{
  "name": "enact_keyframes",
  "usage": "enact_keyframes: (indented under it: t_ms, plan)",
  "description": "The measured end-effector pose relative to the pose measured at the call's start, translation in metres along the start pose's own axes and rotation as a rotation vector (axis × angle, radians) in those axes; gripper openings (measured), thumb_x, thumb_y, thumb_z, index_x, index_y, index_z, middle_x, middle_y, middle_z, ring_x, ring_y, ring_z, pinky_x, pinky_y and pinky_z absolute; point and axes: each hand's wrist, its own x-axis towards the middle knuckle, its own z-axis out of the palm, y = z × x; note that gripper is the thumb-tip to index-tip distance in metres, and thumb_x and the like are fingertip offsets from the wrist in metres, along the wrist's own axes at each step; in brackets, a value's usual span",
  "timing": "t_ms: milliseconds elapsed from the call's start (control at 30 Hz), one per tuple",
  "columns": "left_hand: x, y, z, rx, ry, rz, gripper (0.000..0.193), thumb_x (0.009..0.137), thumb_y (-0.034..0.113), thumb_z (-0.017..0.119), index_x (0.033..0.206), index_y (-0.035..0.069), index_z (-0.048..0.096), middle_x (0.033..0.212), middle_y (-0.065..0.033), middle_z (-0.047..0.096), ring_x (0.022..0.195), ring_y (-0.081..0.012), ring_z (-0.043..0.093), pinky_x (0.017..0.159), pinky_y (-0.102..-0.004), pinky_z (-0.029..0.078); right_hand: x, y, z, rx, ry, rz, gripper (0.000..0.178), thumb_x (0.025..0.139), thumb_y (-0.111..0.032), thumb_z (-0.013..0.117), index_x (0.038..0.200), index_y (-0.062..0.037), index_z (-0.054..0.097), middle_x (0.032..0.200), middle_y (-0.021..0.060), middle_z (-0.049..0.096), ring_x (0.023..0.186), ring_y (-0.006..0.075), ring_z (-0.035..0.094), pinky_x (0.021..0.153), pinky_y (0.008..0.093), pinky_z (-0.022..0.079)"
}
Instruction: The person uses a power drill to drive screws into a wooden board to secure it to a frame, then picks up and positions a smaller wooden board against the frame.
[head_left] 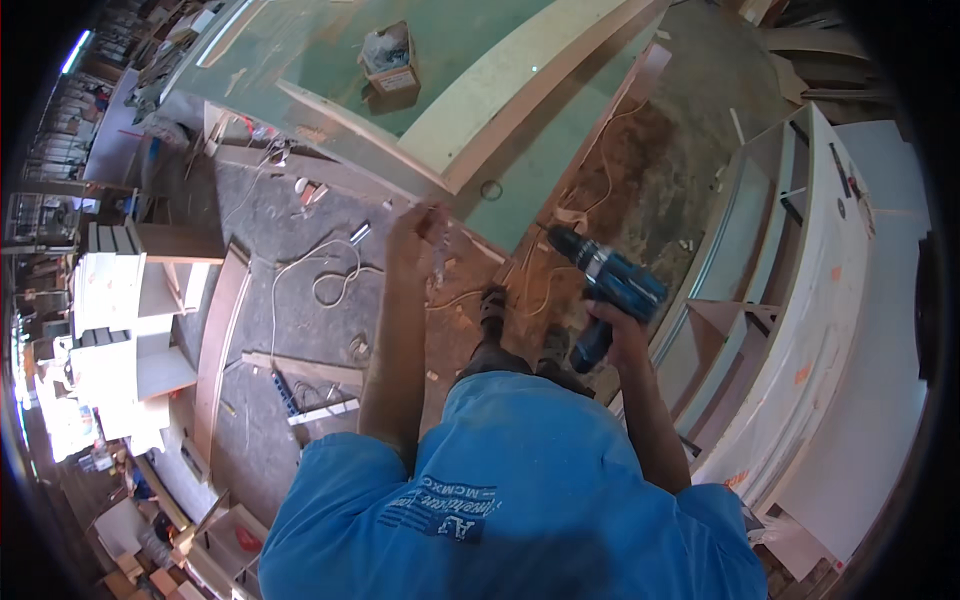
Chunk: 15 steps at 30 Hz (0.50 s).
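My right hand (612, 335) grips the handle of a blue and black cordless drill (608, 275), its chuck pointing up and left at about waist height. My left hand (413, 228) is raised in front of me with its fingers pinched on a small metal piece (438, 255), too blurred to tell what kind. It hovers just off the near edge of a green workbench top (300, 60). A long pale curved board (530, 90) lies across that top. My blue shirt (520, 500) and shoes (492, 305) show below.
A small cardboard box (390, 62) sits on the green top. A large white curved cabinet with open compartments (800, 300) stands close on my right. White cable (335, 275), wood strips and offcuts lie on the dusty floor. White shelf units (120, 300) stand at left.
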Motion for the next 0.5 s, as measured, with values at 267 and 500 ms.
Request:
enact_keyframes:
  t_ms: [267, 500]
  plan:
    - [-0.018, -0.063, 0.019, 0.053, 0.067, -0.160, 0.028, 0.095, 0.005, 0.066, 0.120, -0.005, 0.059, 0.115, -0.0149, 0.067, 0.105, -0.0238, 0.066, 0.094, -0.0300, 0.057, -0.001, 0.019, 0.009, 0.076, -0.215, 0.072, 0.028, 0.077, -0.003, 0.075, 0.104, 0.0007, 0.069, 0.089, 0.0052, 0.070, 0.072, 0.0133, 0.064, 0.066, 0.0286, 0.052]
    - [-0.023, -0.069, 0.031, 0.029, 0.044, -0.211, 0.024, 0.095, 0.010, 0.068, 0.116, -0.001, 0.062, 0.112, -0.0116, 0.067, 0.107, -0.0241, 0.067, 0.096, -0.0332, 0.056, 0.006, 0.028, 0.016, 0.129, -0.207, 0.066, 0.026, 0.077, -0.003, 0.075, 0.103, -0.0003, 0.070, 0.089, 0.0052, 0.070, 0.071, 0.0124, 0.063, 0.065, 0.0275, 0.051]
